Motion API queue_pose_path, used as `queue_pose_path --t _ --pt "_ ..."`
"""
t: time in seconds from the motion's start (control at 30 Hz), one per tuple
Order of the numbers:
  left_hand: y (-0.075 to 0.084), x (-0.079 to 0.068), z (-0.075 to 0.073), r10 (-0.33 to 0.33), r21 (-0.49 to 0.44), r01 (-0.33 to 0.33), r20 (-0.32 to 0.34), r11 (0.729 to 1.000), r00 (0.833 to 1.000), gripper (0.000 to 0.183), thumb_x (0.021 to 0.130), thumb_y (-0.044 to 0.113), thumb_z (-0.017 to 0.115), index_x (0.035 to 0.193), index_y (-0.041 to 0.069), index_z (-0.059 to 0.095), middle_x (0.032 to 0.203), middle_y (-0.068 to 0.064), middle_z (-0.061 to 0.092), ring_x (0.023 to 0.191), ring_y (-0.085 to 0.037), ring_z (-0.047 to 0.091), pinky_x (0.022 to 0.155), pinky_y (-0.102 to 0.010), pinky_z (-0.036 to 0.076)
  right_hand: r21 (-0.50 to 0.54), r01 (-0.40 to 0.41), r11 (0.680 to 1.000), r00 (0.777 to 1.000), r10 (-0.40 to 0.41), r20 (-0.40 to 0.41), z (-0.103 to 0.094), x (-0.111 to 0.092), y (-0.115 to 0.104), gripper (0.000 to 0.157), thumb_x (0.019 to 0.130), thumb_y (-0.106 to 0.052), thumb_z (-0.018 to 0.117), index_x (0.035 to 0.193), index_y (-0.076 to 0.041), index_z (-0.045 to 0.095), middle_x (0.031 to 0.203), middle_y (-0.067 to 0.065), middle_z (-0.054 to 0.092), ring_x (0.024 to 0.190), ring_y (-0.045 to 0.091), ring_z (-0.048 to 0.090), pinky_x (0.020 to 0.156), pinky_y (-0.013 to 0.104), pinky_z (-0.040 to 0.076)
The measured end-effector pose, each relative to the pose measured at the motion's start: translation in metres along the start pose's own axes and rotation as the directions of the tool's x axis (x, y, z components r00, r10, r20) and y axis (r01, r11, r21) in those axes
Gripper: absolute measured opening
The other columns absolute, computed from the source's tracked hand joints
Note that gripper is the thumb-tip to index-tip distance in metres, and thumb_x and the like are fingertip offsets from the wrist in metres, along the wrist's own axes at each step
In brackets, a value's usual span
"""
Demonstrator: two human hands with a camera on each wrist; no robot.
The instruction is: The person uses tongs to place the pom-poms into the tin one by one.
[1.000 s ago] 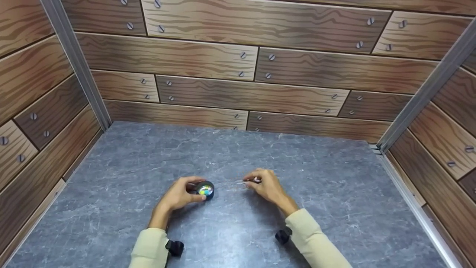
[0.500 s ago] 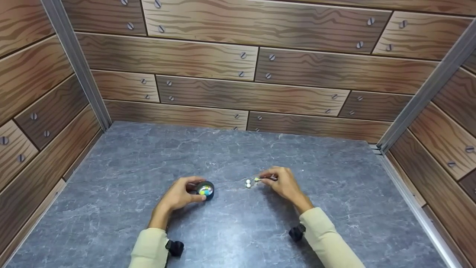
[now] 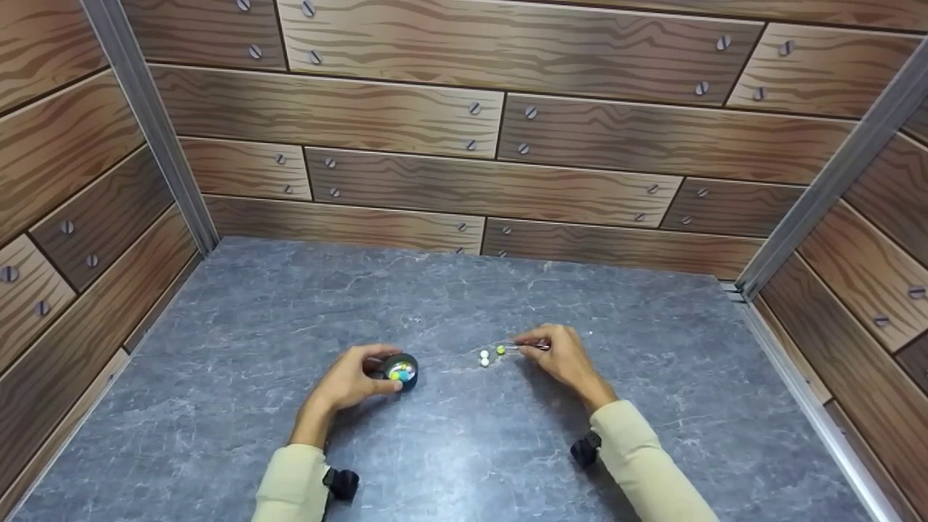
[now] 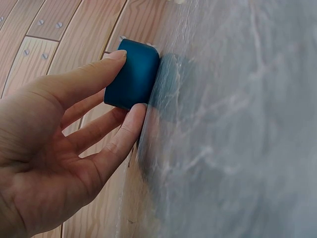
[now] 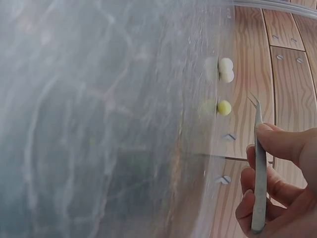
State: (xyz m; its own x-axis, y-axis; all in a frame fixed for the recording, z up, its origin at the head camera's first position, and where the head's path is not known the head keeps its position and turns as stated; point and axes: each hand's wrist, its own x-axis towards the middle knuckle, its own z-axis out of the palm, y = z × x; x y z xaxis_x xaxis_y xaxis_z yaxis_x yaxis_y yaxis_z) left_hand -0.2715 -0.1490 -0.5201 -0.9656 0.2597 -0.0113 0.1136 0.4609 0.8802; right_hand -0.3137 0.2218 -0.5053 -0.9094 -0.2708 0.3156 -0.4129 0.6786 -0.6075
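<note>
My left hand holds a small round cup on the tabletop, thumb on one side and fingers on the other. Several coloured balls lie in the cup, yellow and blue ones among them; its outer wall looks dark teal in the left wrist view. Between the thumb and fingers of my right hand is a pair of metal tweezers, bent tips slightly parted with nothing between them. Just past the tips sits a yellow ball on the table. Two white balls touch each other beyond it.
The grey marbled tabletop runs back to a wood-print wall. Similar side walls and metal corner posts enclose it left and right. A black wrist camera is on each sleeve.
My right hand has moved right with the tweezers, past the yellow ball, so the yellow and two white balls now show. My left hand and the cup have stayed put.
</note>
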Motion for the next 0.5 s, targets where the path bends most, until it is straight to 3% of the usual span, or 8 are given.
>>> queue_pose_path --t 0.2,0.5 --pt "-0.0004 0.0001 -0.0005 0.013 0.011 -0.013 0.001 1.000 1.000 0.055 0.081 0.011 0.088 0.133 0.009 0.069 0.126 -0.017 0.071 0.116 -0.034 0.068 0.097 -0.048 0.056 -0.010 -0.018 1.000 1.000 0.018 -0.009 -0.0001 0.0008 0.0037 0.013 0.084 -0.005 0.081 0.097 -0.008 0.083 0.099 0.015 0.079 0.087 0.023 0.070 0.074 0.026 0.053" --pt "-0.0012 -0.0001 -0.0006 0.025 0.020 -0.025 0.004 0.999 1.000 0.053 0.082 0.013 0.087 0.133 0.009 0.069 0.129 -0.015 0.070 0.117 -0.034 0.067 0.098 -0.049 0.055 -0.042 -0.048 0.998 0.999 0.047 -0.014 0.0030 0.0006 0.0023 0.012 0.083 -0.006 0.083 0.094 -0.009 0.084 0.091 0.011 0.079 0.081 0.020 0.068 0.071 0.026 0.049"
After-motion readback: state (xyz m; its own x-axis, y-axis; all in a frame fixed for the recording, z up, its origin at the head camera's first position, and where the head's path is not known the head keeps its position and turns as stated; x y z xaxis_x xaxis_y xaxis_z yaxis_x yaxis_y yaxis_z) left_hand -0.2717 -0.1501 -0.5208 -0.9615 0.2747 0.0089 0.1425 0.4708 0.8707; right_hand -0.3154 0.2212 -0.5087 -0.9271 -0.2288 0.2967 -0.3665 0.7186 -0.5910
